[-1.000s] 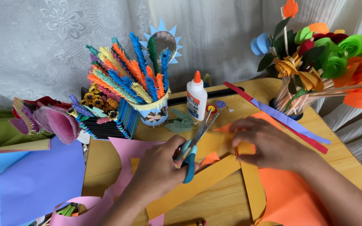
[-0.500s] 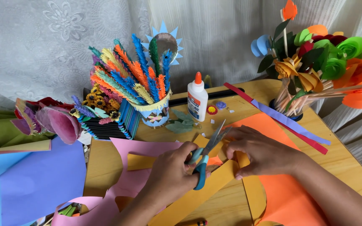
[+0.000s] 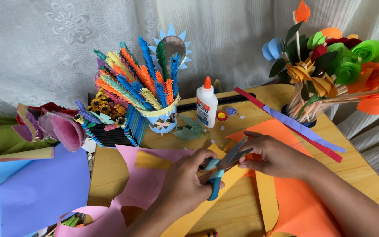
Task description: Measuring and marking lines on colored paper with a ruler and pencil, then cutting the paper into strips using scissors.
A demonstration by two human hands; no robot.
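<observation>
Scissors (image 3: 222, 169) with teal handles sat low in the middle of the frame, gripped by the left hand (image 3: 185, 186), whose fingers were threaded through the loops and closed around them. Their blades stood slightly parted, pointing up and to the right. The right hand (image 3: 275, 156), just right of centre, had its fingers pinched together on an edge of orange paper (image 3: 303, 206) right at the blade tips. Yellow paper strips (image 3: 266, 197) lay beneath both hands on the wooden desk (image 3: 360, 162), and a pink sheet (image 3: 143, 184) with a cut-out edge spread to the left of them.

Behind the hands, near the centre, stood a white glue bottle (image 3: 207, 105) with an orange cap. To its left a paper cup (image 3: 161, 118) bristled with fringed paper feathers in many colours. At the upper right, a bunch of paper flowers on sticks (image 3: 330, 66) leaned over the desk's corner, and long red and purple strips (image 3: 299, 127) lay slantwise below it. A large blue sheet (image 3: 36, 188) filled the lower left.
</observation>
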